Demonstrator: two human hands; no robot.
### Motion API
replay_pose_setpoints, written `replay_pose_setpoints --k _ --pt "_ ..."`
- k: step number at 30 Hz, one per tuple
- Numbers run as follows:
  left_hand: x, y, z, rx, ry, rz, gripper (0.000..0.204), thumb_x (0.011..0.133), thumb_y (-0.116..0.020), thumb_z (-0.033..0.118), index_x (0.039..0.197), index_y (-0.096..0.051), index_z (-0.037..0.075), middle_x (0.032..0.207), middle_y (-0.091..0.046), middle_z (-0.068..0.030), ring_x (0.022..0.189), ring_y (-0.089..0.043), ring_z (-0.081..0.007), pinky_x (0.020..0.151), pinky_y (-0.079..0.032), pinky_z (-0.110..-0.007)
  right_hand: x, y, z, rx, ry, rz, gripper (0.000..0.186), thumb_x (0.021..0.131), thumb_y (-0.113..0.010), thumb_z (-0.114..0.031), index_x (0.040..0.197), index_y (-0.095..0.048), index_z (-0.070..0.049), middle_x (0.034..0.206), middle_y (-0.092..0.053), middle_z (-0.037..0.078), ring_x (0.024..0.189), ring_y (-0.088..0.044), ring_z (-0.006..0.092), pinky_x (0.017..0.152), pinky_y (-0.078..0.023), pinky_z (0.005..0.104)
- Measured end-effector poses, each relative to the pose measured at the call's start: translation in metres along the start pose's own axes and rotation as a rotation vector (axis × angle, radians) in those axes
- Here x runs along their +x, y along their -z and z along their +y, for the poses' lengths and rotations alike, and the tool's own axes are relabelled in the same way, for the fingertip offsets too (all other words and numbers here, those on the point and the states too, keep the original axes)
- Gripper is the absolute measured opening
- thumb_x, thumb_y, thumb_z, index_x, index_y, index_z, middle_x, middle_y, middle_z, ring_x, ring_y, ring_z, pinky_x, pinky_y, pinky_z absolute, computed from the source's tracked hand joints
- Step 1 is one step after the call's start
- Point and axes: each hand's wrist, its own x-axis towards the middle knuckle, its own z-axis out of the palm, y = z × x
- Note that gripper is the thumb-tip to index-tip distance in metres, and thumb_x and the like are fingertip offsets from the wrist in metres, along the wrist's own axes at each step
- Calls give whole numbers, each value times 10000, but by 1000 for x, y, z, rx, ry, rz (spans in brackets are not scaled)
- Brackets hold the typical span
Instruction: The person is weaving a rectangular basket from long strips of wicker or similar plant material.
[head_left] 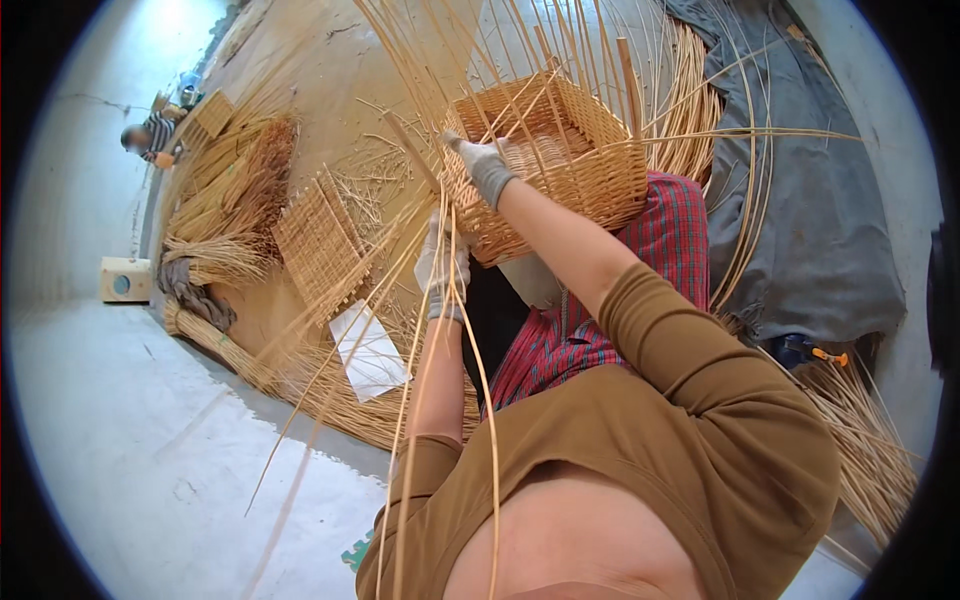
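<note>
A half-woven wicker basket [600,170] of tan rods is tilted on my lap, with long unwoven rods standing up around its rim and thicker stakes at its corners. My right hand [482,168], in a pale work glove, reaches across the basket's left part and grips the woven wall near the rim. Also gloved, my left hand [440,265] is closed at the near left corner, around loose wicker rods [450,285] that hang down toward my chest. Those rods and the basket partly hide its fingers.
To the left lie a flat woven panel [322,240], a white paper sheet [367,350] and bundles of wicker [235,190]. A grey cloth [800,200] and more rods [690,90] are on the right. Far left, another person [158,135] sits near a panel.
</note>
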Motion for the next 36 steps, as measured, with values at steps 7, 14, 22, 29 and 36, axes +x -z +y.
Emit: replay_pose_setpoints --k 7,14,22,29,36 --pt "8 4 -31 379 114 -168 794 844 -804 347 1524 -496 75 1104 -733 -182 852 -712 -290 791 -558 -390 -48 10 0 318 743 -119 491 984 -663 -535 1094 -765 -68 886 -745 84 790 -676 182 764 -552 316" --pt "18 -5 -52 95 32 -157 864 769 -912 340 1472 -511 37 914 -610 -37 779 -547 -168 683 -476 -361 -66 34 -35 -296 1087 -114 709 957 -595 -686 1282 -675 -62 936 -740 123 801 -704 209 713 -564 330" --pt "19 -11 -77 310 46 -186 703 777 -870 400 1326 -614 43 933 -681 -83 792 -611 -250 729 -513 -393 -82 40 -18 229 1312 -57 326 1032 -640 -261 1299 -628 -74 1028 -726 110 934 -694 209 822 -562 329" --pt "38 6 -38 200 -111 -289 851 795 -744 695 1392 -579 110 1191 -720 -178 995 -705 -392 847 -549 -445 -73 107 33 371 896 -389 273 1103 -514 -267 947 -573 -50 777 -549 24 675 -562 124 668 -567 320" --pt "1 17 47 218 -220 -10 461 1003 -650 367 1381 -579 114 1148 -720 -177 954 -732 -330 787 -593 -414 -18 175 94 476 431 -323 203 1048 -638 -256 1123 -659 -69 949 -715 44 877 -702 154 791 -617 326"
